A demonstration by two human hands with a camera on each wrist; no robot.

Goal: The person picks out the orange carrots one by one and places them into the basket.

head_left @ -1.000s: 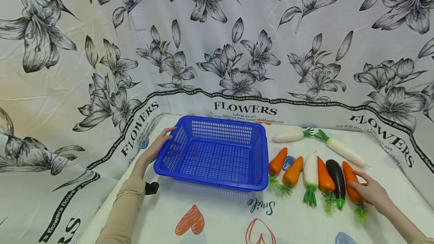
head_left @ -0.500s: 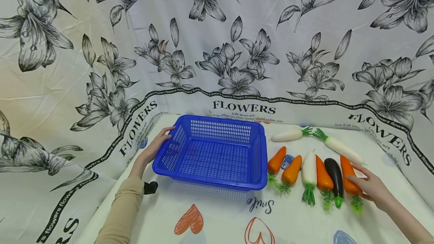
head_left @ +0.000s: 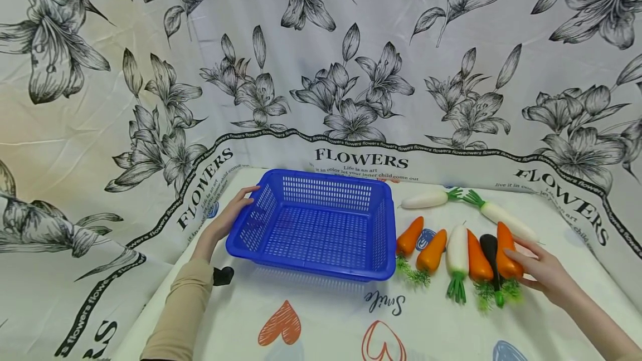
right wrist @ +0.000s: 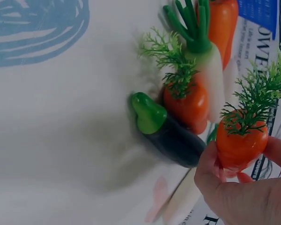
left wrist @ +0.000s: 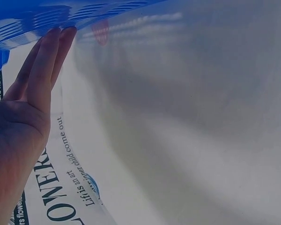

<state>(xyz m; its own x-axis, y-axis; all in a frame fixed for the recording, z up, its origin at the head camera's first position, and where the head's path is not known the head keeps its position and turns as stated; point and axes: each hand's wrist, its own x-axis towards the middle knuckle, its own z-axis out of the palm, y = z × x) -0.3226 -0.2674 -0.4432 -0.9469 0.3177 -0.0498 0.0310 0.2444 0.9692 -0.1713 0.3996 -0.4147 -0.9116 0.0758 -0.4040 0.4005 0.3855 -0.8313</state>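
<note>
My right hand (head_left: pixel 544 272) pinches an orange carrot (head_left: pixel 507 252) with a feathery green top, thumb on one side and fingers on the other. In the head view the carrot overlaps a dark eggplant (head_left: pixel 489 245), which lies whole beneath it in the right wrist view. Another carrot (head_left: pixel 478 261) rests left of the eggplant, with a white radish (head_left: pixel 457 252) beside it. My left hand (head_left: pixel 228 219) touches the left side of a blue plastic basket (head_left: pixel 311 274). From the left wrist, its fairly straight fingers (left wrist: pixel 40 79) meet the basket's outer wall; its thumb is hidden there.
Two more carrots, one (head_left: pixel 432 252) and another (head_left: pixel 410 237), lie just right of the basket. Behind them are a white radish (head_left: pixel 425 200) and a longer one (head_left: pixel 506 223). A flower-printed cloth (head_left: pixel 351 99) hangs at the back and left.
My right hand has raised the carrot and moved it left, over the eggplant. My left hand and the basket stay in place.
</note>
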